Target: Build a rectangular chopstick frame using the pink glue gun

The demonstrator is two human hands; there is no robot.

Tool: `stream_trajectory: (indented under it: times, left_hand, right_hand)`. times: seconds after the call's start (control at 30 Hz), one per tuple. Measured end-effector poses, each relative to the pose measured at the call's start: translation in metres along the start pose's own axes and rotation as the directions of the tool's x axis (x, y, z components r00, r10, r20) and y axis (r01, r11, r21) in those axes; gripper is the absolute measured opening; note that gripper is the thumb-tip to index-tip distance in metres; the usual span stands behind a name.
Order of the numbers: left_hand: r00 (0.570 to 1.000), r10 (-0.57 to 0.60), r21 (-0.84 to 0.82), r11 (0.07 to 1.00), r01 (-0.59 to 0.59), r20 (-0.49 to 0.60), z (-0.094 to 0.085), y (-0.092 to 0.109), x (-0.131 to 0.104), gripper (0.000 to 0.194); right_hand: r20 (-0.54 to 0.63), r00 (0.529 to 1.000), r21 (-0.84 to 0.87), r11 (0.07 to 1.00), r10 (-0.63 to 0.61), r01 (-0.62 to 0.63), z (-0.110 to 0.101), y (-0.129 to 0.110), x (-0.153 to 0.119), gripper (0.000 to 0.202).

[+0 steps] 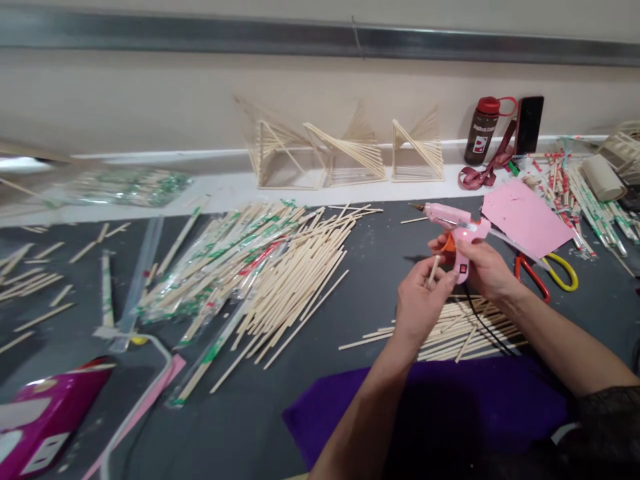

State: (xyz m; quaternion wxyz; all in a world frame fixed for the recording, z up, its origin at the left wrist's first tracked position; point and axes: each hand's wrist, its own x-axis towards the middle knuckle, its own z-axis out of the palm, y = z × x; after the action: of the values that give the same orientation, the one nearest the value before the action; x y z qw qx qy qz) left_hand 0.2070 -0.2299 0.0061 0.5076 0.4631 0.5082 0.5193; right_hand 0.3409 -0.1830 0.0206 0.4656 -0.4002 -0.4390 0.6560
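Note:
A pink glue gun [447, 215] with an orange trigger points left, its cord hanging down, and my right hand [483, 267] is wrapped round its grip. My left hand [420, 297] is closed on a short wooden stick [434, 270] and sits against the lower part of the gun. Beneath both hands lie loose wooden sticks [445, 333] on the dark table. Left of them, a larger pile of bare sticks [295, 287] spreads beside sticks in clear and green wrappers [210, 253].
Stick frames [350, 157] stand along the wall, left of a bottle [483, 133] and a phone [530, 125]. Scissors [563, 272] and pink paper [525, 217] lie right. Purple cloth [335, 400] covers the front edge; a magenta package [55, 413] lies front left.

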Motion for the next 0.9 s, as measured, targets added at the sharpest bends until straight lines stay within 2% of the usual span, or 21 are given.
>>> stream_trajectory:
  times: [0.07,0.13,0.23,0.33,0.43,0.63,0.9]
  left_hand:
    - [0.999,-0.012,-0.076,0.997,0.009,-0.039,-0.007,0.003,0.003,0.036]
    - [0.998,-0.039,-0.189,0.982,0.028,-0.057,-0.013,0.007,0.006,0.032]
    - [0.992,-0.080,-0.275,0.960,0.051,-0.095,-0.018,0.010,0.011,0.024]
    - [0.984,-0.058,-0.244,0.970,0.016,-0.166,-0.022,0.010,0.015,0.025]
    - [0.983,-0.037,-0.214,0.977,-0.002,-0.180,-0.027,0.007,0.017,0.027]
    - [0.983,-0.043,-0.109,0.994,0.024,-0.178,-0.032,0.002,0.017,0.026]
    - [0.984,-0.057,-0.055,0.997,0.048,-0.169,-0.031,0.001,0.018,0.024]
  right_hand:
    - [-0.068,0.996,-0.040,0.997,-0.062,0.059,-0.007,-0.006,0.001,0.046]
    - [-0.099,0.990,-0.099,0.991,-0.101,0.091,-0.013,-0.011,0.001,0.044]
    - [-0.044,0.996,-0.199,0.977,-0.083,0.073,-0.019,-0.016,-0.002,0.042]
    - [0.021,0.998,-0.263,0.962,-0.066,0.069,-0.020,-0.018,-0.006,0.046]
    - [0.038,0.997,-0.300,0.951,-0.066,0.074,-0.021,-0.018,-0.008,0.050]
    - [-0.004,0.998,-0.399,0.915,-0.070,0.062,-0.022,-0.021,-0.010,0.052]
    - [-0.065,0.995,-0.500,0.866,-0.070,0.028,-0.015,-0.026,-0.012,0.059]
